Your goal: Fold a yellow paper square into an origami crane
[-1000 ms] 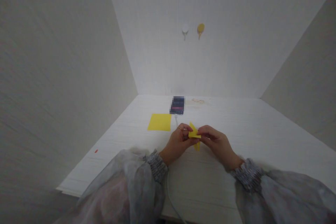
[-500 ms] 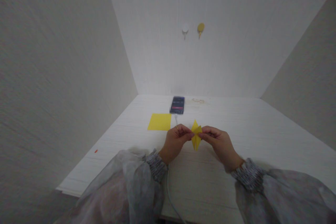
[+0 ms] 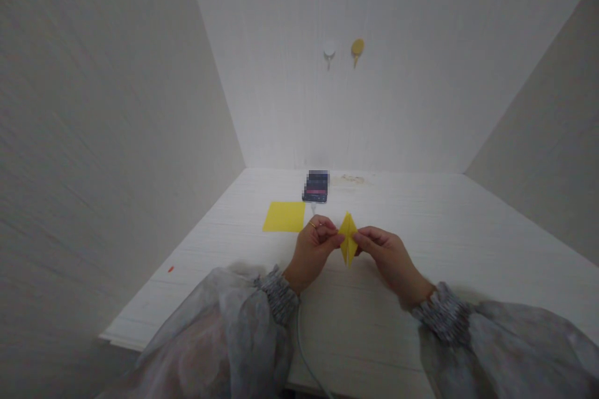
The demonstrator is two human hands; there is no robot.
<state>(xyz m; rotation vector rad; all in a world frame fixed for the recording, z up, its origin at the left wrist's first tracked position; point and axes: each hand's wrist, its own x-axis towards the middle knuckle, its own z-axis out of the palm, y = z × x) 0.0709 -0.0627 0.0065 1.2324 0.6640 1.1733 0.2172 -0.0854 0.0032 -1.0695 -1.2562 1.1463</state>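
Between my two hands is a small piece of folded yellow origami paper [image 3: 348, 230], shaped like a tall diamond with a slit running up its lower half. My left hand [image 3: 314, 250] pinches its left corner between thumb and fingers, and a ring shows on one finger. On the other side, my right hand [image 3: 389, 259] pinches the right corner with thumb and fingertips. The fold is held over the white table. A flat yellow paper sheet [image 3: 284, 217] lies just beyond my left hand, apart from it.
A phone [image 3: 316, 187] with a blurred screen lies near the back wall, its white cable [image 3: 302, 340] running under my left arm. A small red scrap [image 3: 171, 269] is at the left. White and yellow hooks [image 3: 357, 47] hang on the wall. Panels enclose both sides.
A flap that stuck out at the upper right of the folded paper now lies flat, so the paper shows an even diamond. Both hands have stayed nearly in place.
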